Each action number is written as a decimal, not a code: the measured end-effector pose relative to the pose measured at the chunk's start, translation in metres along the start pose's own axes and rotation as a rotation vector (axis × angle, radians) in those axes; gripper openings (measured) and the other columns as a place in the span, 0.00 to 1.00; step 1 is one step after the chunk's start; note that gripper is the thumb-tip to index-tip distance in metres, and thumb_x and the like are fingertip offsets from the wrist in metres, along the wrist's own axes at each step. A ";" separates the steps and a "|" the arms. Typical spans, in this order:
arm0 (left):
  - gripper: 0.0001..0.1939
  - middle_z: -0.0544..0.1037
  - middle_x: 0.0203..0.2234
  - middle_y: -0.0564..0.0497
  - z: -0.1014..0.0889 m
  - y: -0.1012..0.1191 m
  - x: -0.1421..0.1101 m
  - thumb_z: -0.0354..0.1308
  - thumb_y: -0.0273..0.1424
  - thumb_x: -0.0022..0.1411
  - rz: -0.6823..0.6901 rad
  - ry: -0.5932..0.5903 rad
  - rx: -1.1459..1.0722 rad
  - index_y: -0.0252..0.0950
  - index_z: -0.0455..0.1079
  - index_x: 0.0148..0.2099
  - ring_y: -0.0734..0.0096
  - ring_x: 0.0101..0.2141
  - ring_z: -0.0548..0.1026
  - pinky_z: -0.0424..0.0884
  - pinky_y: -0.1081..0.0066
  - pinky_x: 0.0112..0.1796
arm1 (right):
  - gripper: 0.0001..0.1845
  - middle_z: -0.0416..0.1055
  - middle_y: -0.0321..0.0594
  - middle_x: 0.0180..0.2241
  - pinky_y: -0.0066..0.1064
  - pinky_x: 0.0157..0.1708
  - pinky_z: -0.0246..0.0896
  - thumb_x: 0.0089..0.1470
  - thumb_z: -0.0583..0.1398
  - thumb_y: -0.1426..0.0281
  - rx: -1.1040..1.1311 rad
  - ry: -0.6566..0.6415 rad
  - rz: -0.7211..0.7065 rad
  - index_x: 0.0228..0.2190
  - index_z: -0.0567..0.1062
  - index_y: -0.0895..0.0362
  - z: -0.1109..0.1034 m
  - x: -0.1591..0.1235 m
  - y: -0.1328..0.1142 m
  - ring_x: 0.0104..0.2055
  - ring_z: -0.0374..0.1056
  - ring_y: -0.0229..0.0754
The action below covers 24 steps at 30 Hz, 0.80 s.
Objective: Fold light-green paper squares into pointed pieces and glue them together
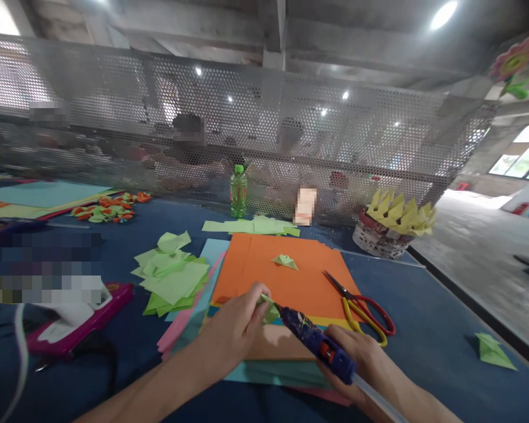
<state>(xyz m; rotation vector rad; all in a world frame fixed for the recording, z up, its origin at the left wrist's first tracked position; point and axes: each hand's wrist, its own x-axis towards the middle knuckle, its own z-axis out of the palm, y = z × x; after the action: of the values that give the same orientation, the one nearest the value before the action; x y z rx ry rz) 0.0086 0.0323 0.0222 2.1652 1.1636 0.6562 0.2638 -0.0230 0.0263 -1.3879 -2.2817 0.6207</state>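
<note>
My left hand (240,317) pinches a small folded piece of green paper (270,309) over the stack of coloured sheets. In my right hand (365,358) is a blue hot glue gun (315,341), its nozzle at the green piece; whether it touches cannot be made out. A clear glue stick (377,399) sticks out of the gun's back end. Beneath both hands lies orange paper (308,288) on top of the stack. On it rest another folded green piece (285,261) and scissors (357,305) with red and yellow handles, which reach past the stack's right edge.
Green paper squares (171,276) lie left of the stack, green strips (255,225) behind it. A green bottle (238,194) stands by the perforated metal screen (255,106). At left is a magenta power strip (79,323); at right, a basket with yellow paper points (388,226) and a green folded piece (494,351).
</note>
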 end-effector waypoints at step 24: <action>0.13 0.56 0.19 0.60 0.002 -0.014 0.003 0.37 0.40 0.75 -0.023 0.056 0.034 0.40 0.59 0.44 0.70 0.20 0.62 0.51 0.71 0.23 | 0.22 0.53 0.29 0.24 0.14 0.09 0.47 0.57 0.62 0.52 1.593 0.143 0.418 0.26 0.64 0.56 -0.007 0.016 0.026 0.18 0.43 0.29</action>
<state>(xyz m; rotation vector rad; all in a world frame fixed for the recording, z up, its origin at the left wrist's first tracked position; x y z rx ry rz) 0.0030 0.0408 0.0114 2.1712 1.2353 0.6956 0.2795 0.0031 0.0190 -0.8748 -0.7031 1.7775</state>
